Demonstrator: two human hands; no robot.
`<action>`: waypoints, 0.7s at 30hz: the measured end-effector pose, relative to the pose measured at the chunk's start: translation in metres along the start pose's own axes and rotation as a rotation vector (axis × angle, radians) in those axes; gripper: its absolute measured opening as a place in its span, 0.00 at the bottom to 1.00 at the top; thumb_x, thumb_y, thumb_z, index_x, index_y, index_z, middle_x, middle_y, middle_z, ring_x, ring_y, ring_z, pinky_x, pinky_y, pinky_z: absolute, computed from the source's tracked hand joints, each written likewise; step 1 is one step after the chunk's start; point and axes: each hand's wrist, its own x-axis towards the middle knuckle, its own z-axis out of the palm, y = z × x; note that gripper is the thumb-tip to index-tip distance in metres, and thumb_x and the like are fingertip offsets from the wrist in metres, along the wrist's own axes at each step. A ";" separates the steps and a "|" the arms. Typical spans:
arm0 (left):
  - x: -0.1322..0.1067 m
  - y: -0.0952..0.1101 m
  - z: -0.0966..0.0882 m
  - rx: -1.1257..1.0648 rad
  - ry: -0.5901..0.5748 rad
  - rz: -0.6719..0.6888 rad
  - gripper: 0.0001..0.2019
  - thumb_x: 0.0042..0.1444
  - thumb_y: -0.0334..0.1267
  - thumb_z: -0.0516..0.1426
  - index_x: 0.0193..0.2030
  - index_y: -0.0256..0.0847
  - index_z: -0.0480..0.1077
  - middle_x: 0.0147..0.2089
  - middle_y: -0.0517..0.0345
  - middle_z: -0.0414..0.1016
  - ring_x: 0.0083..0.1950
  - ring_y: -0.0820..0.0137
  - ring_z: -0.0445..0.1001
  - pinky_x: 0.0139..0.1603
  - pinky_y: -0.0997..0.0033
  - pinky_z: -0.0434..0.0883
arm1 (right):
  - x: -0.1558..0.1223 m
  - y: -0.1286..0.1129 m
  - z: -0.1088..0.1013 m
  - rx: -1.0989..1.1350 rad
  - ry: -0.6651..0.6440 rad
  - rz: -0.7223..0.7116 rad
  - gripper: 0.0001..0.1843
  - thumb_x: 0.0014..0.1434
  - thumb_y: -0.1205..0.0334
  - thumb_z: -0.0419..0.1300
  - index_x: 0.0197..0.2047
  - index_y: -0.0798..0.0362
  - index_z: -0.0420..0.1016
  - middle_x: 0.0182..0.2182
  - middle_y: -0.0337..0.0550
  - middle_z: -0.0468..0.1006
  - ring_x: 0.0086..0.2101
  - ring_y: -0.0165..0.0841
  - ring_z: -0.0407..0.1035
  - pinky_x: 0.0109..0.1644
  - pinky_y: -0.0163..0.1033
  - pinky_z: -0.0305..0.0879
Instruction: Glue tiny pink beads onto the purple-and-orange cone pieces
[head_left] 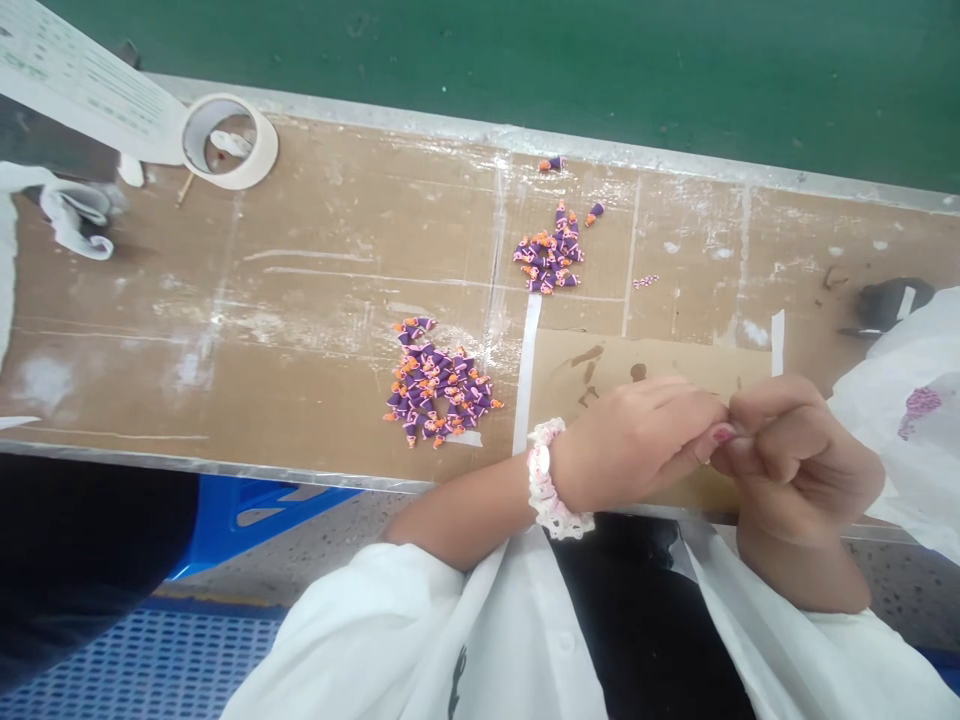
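Over a taped sheet of brown card, my left hand and my right hand meet fingertip to fingertip. Both have their fingers pinched closed. Whatever lies between them is hidden or too small to name. A lacy white and pink band circles my left wrist. Left of the hands lies a big pile of small purple, pink and orange figures. A smaller pile of the same figures sits farther back, with a few tiny pink and purple pieces to its right.
A roll of masking tape and a printed sheet are at the back left. To the right stand a white plastic bag with pink bits and a black object. A blue stool is below the table edge.
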 end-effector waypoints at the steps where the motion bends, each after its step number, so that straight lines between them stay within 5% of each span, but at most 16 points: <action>1: 0.000 -0.001 0.001 0.006 0.013 0.010 0.13 0.68 0.36 0.45 0.31 0.41 0.60 0.27 0.59 0.66 0.31 0.72 0.66 0.38 0.72 0.68 | 0.001 0.000 0.001 -0.064 -0.013 -0.105 0.19 0.50 0.80 0.62 0.23 0.49 0.60 0.30 0.39 0.69 0.23 0.28 0.58 0.20 0.38 0.54; 3: -0.001 -0.002 0.002 0.025 0.039 0.033 0.12 0.67 0.35 0.45 0.31 0.41 0.59 0.27 0.59 0.65 0.29 0.73 0.65 0.37 0.72 0.68 | 0.004 0.001 0.004 -0.176 -0.039 -0.299 0.18 0.52 0.80 0.60 0.24 0.49 0.59 0.29 0.40 0.67 0.21 0.27 0.57 0.18 0.38 0.53; 5: -0.001 -0.002 0.002 0.028 0.043 0.050 0.12 0.68 0.36 0.45 0.32 0.41 0.60 0.28 0.59 0.66 0.30 0.73 0.65 0.38 0.72 0.68 | 0.007 0.001 0.007 -0.181 -0.044 -0.332 0.18 0.53 0.80 0.59 0.25 0.49 0.57 0.28 0.40 0.66 0.20 0.26 0.56 0.16 0.37 0.53; 12: 0.000 0.003 -0.002 -0.167 -0.015 -0.021 0.12 0.68 0.38 0.46 0.32 0.41 0.61 0.27 0.59 0.68 0.31 0.73 0.66 0.36 0.75 0.68 | 0.011 -0.006 0.008 0.167 -0.109 -0.089 0.16 0.59 0.74 0.57 0.26 0.50 0.56 0.30 0.38 0.62 0.17 0.21 0.50 0.09 0.33 0.45; 21: 0.001 0.009 -0.005 -0.323 -0.054 -0.237 0.14 0.65 0.41 0.48 0.28 0.41 0.58 0.27 0.61 0.65 0.29 0.76 0.64 0.33 0.77 0.67 | 0.010 -0.006 0.009 0.211 -0.069 -0.016 0.16 0.58 0.73 0.60 0.24 0.50 0.59 0.28 0.39 0.64 0.17 0.23 0.52 0.08 0.32 0.42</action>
